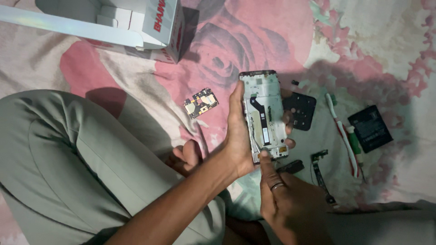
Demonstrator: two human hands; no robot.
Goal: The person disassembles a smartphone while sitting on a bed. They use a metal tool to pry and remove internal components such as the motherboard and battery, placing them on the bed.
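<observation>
Head view shows your left hand [238, 136] wrapped around an opened phone frame [265, 113], thumb along its left edge and fingertips curled over the right edge, so the fingers are clamped on it. The frame is held upright above the flowered bedsheet [272, 36], its bare inner side facing you, with a dark ribbon cable running down the middle. Your right hand [284, 204], wearing a ring, comes up from below; its forefinger is stretched out and presses the lower left corner of the frame, while the other fingers are folded back into the palm and grip nothing.

To the left of the frame, apart from it, a small circuit board [200, 102] lies on the sheet. Just right of the frame, partly behind your fingertips, lies a black plastic cover [302, 109]. Further right lie a red and white toothbrush [343, 136], a green-handled screwdriver [354, 144] just beside it, and a black battery [370, 128]. Below the cover sits a thin strip of board [320, 170] with a small black part [290, 167] next to it. A white cardboard box [136, 25] stands open at the top left. Your knee in grey trousers [68, 159] fills the lower left.
</observation>
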